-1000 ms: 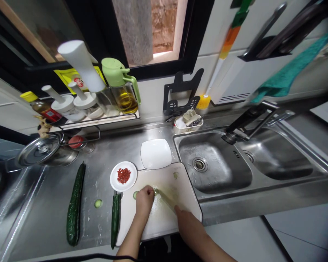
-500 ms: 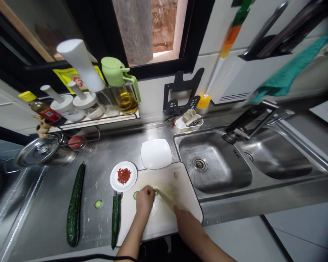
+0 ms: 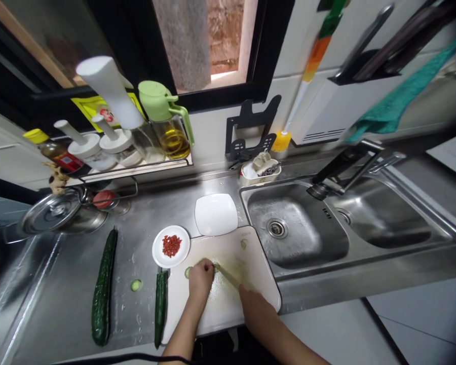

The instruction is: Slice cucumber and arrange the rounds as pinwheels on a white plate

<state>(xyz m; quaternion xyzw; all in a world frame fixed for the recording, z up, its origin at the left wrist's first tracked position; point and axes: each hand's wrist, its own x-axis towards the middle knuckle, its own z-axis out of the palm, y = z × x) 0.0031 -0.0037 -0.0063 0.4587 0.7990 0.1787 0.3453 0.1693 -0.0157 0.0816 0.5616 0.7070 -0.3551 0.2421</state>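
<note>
On the pale cutting board (image 3: pixel 228 314), my left hand (image 3: pixel 201 278) is closed with its fingertips bent down on a short cucumber piece (image 3: pixel 216 266). Most of that piece is hidden under the fingers. A second green end (image 3: pixel 187 272) shows at the other side of this hand. My right hand (image 3: pixel 255 308) is wrapped round the handle of a knife (image 3: pixel 231 278), whose blurred blade reaches left to the cucumber. A cut length of cucumber (image 3: pixel 160 306) lies along the board's left edge. Farther left are a cucumber slice (image 3: pixel 136 285) and a whole cucumber (image 3: pixel 104 289).
A small plate of chopped red bits (image 3: pixel 159 253) touches the board's back left corner. Behind the board stands a white square dish (image 3: pixel 216 214). To the right is a steel sink (image 3: pixel 300 223) with a black faucet (image 3: pixel 334 177). A green scrap (image 3: pixel 243 244) lies on the board.
My right hand and the knife have shifted slightly left towards the cucumber piece. My left hand stays in place on it. The whole view has moved a little.
</note>
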